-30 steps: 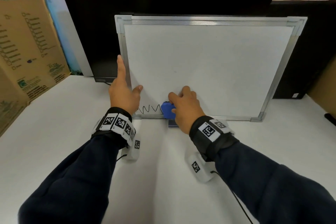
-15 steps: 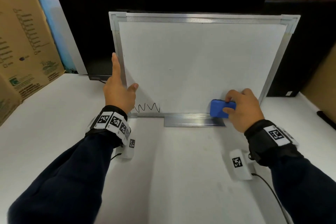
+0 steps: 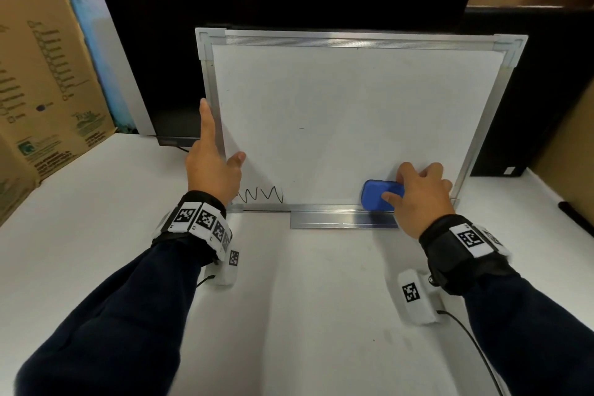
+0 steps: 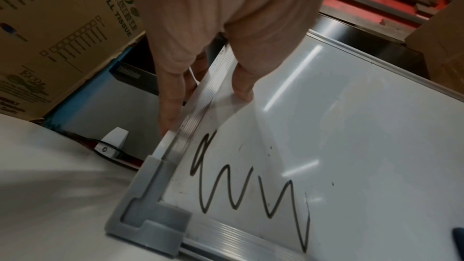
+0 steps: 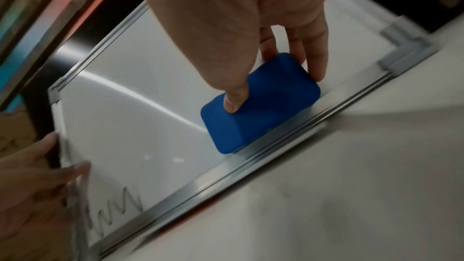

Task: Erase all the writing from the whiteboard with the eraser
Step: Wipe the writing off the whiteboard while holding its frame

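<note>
On glossy whiteboard (image 3: 347, 112), right hand (image 3: 418, 193) gripping rounded blue eraser (image 3: 376, 196), left hand (image 3: 212, 167) pinching ribbed frame.

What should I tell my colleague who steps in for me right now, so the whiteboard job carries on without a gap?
Left hand: grips the whiteboard's left frame edge, thumb on the front, fingers behind, steadying it.
Right hand: holds the blue eraser flat against the board, low on the right, just above the bottom rail.
Done: most of the surface looks clean, apart from a few faint specks.
Left: the black zigzag scribble in the bottom left corner, next to the left hand. Sweep the eraser leftward along the bottom rail over it, then check the specks.
</note>
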Tool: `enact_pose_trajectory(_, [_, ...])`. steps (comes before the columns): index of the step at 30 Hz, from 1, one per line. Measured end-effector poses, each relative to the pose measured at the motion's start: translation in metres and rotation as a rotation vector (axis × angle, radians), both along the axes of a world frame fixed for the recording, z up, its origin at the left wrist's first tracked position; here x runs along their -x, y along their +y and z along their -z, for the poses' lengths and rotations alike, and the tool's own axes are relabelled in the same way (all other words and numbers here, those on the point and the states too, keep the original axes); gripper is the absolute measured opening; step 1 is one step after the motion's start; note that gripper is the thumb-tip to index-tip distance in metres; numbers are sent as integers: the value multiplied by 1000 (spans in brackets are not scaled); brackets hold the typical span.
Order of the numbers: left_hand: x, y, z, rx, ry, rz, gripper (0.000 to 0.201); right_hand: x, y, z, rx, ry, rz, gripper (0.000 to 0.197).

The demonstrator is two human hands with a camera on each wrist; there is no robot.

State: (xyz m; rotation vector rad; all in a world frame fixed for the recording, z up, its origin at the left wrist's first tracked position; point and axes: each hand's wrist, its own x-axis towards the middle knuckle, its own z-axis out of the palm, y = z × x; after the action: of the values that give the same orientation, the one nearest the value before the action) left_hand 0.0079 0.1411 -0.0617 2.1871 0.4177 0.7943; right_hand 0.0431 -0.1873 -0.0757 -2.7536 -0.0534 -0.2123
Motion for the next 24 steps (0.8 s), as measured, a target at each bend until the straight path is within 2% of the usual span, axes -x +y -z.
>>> enact_pose_trajectory(7, [4, -2, -3, -2, -3, 7, 109, 10, 78, -6, 189, -15, -185, 29])
enact_pose_trajectory(13, [4, 1, -2, -25, -27, 33, 106, 16, 143, -5, 226, -62, -311, 35])
enact_pose_trajectory(20, [6, 7, -1, 37, -114, 85, 66, 22, 178, -2, 294, -155, -415, 29])
enact_pose_trajectory(24, [7, 14, -2, 70, -127, 104, 65, 20, 169, -6, 333, -141, -419, 31])
